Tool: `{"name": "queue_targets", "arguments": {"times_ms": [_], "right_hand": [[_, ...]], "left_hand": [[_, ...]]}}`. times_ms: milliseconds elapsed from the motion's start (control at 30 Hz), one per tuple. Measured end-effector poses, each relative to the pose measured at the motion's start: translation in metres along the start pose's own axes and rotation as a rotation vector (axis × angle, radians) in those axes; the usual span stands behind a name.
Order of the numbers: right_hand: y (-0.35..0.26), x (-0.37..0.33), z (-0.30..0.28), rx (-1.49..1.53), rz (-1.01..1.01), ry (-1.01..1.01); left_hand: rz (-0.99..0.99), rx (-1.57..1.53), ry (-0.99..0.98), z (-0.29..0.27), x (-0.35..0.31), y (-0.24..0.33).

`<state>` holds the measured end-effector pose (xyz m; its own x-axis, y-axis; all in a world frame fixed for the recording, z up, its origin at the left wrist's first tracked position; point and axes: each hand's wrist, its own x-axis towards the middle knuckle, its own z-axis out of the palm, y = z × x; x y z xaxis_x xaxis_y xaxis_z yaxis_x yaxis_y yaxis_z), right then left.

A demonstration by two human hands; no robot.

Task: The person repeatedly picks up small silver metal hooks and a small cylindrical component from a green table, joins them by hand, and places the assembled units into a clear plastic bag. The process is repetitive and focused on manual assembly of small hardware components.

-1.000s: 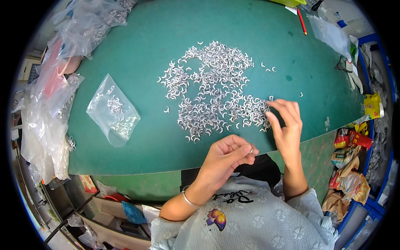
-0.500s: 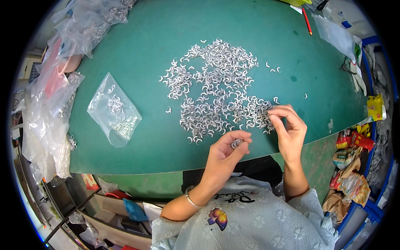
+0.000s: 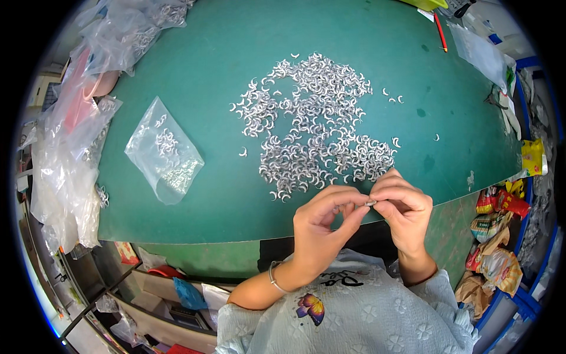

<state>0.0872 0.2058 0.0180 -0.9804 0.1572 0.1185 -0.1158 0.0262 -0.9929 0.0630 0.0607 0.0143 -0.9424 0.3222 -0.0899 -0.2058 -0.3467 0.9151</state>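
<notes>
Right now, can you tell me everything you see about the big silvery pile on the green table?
The pile is made of many small, shiny, crescent-shaped pieces that look like metal. They lie loose and jumbled on the green tabletop, in uneven clumps with bare gaps between some. A few stray pieces sit apart. Its near edge comes close to the right hand; I can't tell if they touch.

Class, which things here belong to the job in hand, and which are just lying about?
In use:
left hand and right hand, meeting at a small piece
pile of silvery crescents
probably the clear bag of similar pieces

Apparently lying about:
red pencil
yellow packet
blue plastic bag
</notes>
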Motion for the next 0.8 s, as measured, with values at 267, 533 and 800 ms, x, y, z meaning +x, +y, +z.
{"name": "queue_targets", "arguments": {"times_ms": [267, 533, 800], "right_hand": [[-0.011, -0.002, 0.001, -0.095, -0.045, 0.007], [-0.015, 0.000, 0.000, -0.199, -0.114, -0.015], [-0.017, -0.001, -0.001, -0.213, -0.135, -0.021]], "left_hand": [[0.071, 0.083, -0.054, -0.002, -0.003, 0.004], [0.067, 0.029, -0.057, 0.000, -0.003, 0.006], [0.092, 0.043, -0.071, 0.000, -0.003, 0.007]]}}
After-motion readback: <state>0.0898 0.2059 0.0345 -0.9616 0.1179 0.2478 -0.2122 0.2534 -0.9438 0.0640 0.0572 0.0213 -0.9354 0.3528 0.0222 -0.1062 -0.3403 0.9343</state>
